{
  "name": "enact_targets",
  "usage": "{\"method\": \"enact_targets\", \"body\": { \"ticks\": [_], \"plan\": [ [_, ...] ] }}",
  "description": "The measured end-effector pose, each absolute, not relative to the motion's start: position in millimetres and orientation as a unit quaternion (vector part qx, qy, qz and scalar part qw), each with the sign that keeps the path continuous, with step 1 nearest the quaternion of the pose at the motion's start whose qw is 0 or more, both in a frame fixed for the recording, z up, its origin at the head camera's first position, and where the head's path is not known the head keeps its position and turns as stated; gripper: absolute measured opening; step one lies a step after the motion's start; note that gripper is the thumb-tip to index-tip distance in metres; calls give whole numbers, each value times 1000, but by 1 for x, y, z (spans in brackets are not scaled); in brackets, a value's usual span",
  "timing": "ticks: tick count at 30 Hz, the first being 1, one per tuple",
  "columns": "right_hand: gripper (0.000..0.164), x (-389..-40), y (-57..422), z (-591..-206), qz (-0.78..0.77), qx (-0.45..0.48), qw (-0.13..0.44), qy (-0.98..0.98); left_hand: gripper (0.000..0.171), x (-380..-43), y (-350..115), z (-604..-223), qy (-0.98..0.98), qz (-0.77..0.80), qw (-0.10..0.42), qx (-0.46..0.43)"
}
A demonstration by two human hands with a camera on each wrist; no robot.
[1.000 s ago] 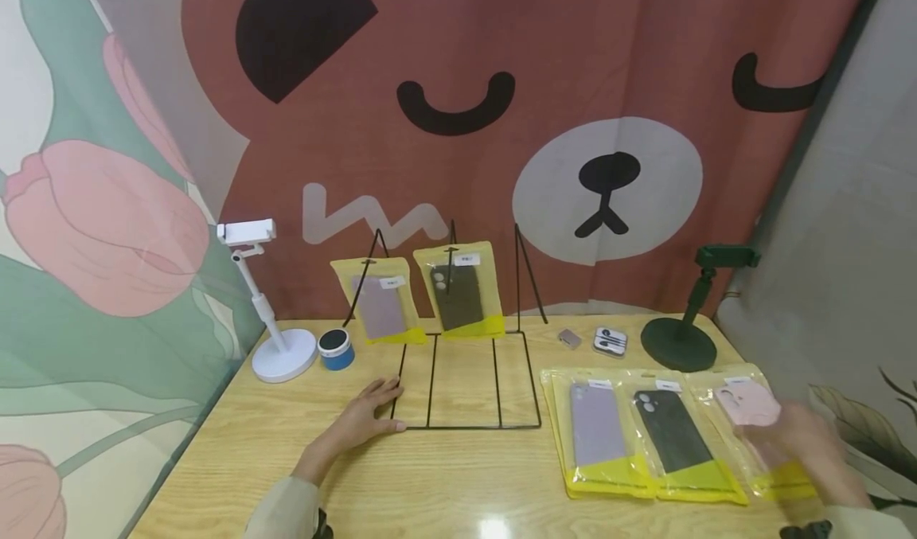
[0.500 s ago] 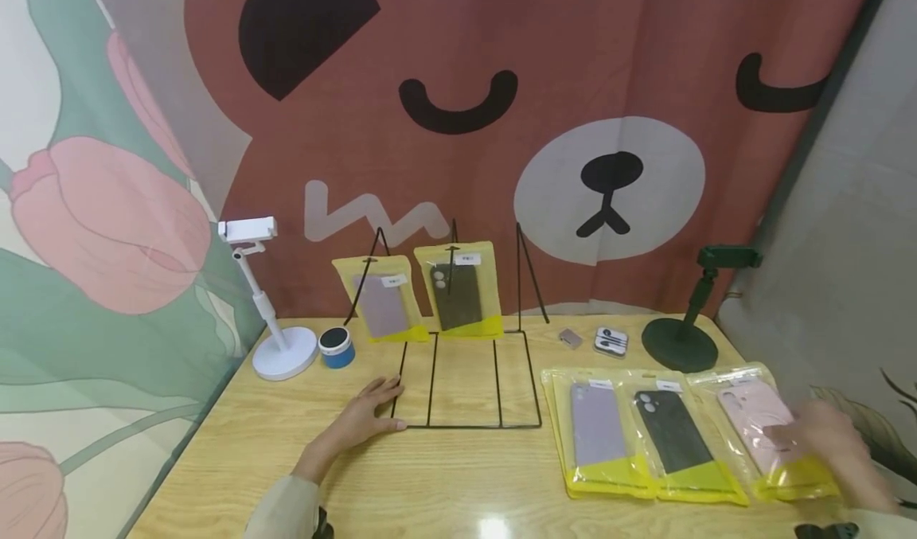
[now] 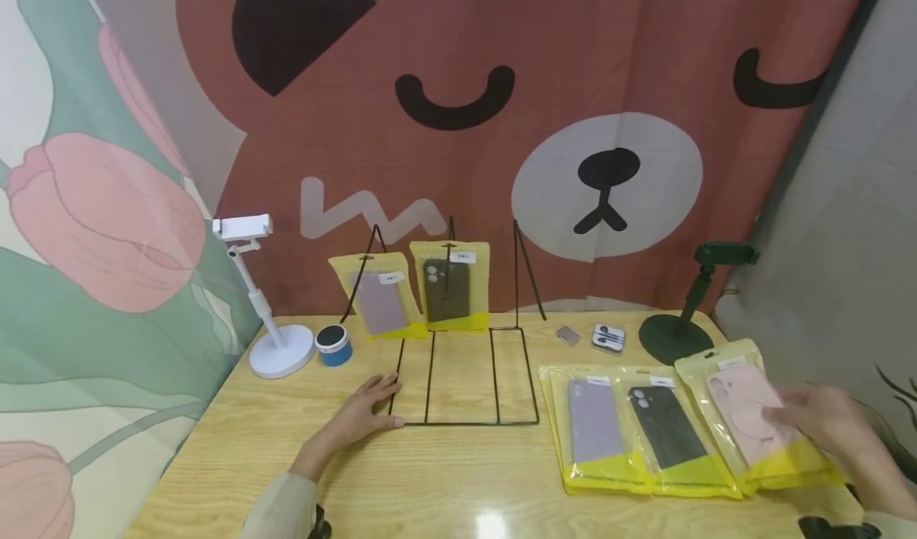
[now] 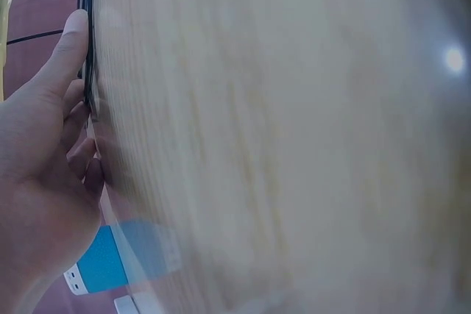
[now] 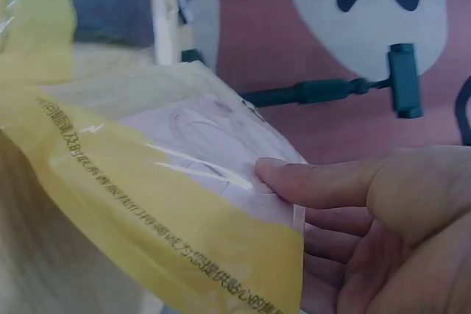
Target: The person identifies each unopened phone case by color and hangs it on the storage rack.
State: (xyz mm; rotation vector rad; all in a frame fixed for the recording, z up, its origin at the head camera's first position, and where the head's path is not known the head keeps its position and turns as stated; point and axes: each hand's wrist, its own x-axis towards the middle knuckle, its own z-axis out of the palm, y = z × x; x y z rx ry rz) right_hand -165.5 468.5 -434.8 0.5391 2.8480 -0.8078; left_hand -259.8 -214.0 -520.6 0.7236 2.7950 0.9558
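In the head view, my right hand (image 3: 824,423) pinches the right side of a clear and yellow packet with a pink phone case (image 3: 748,412) inside. The right wrist view shows the thumb on top of this packet (image 5: 199,189), fingers behind it, and its edge tilted up. My left hand (image 3: 361,412) rests at the front left corner of a black wire display rack (image 3: 469,424), its thumb and fingers touching the rods. Two packets hang on the rack, one with a purple case (image 3: 380,302), one with a black case (image 3: 446,292).
Packets with a purple case (image 3: 595,423) and a dark case (image 3: 668,426) lie left of my right hand. Behind stand a green phone stand (image 3: 677,338), boxed earphones (image 3: 608,338) and a small grey item (image 3: 568,334). A white stand (image 3: 282,352) and blue speaker (image 3: 333,346) stand left.
My right hand has settled its grip on the pink case's packet, and the packet has lifted and tilted a little. My left hand stays on the rack's corner.
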Motion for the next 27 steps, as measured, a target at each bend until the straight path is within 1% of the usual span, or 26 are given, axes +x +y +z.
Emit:
{"method": "enact_targets", "body": {
  "ticks": [2,8,15,17,23,27],
  "plan": [
    [80,-165,464,-429,-281,184,51,940,74,-259,-214,-521,918,314,50,238],
    [78,-159,445,-408,-281,121,-12,952,73,-258,-214,-520,917,316,47,239],
    [63,-153,411,-391,-285,57,-69,954,72,-258,-213,-518,918,311,47,242],
    [60,-152,403,-389,-283,47,-81,954,73,-258,-213,-518,917,311,47,244],
    [64,-153,378,-388,-307,52,-94,946,72,-258,-214,-518,914,318,44,248],
    [62,-153,363,-388,-312,41,-112,942,72,-258,-214,-517,916,313,46,247]
  ]
}}
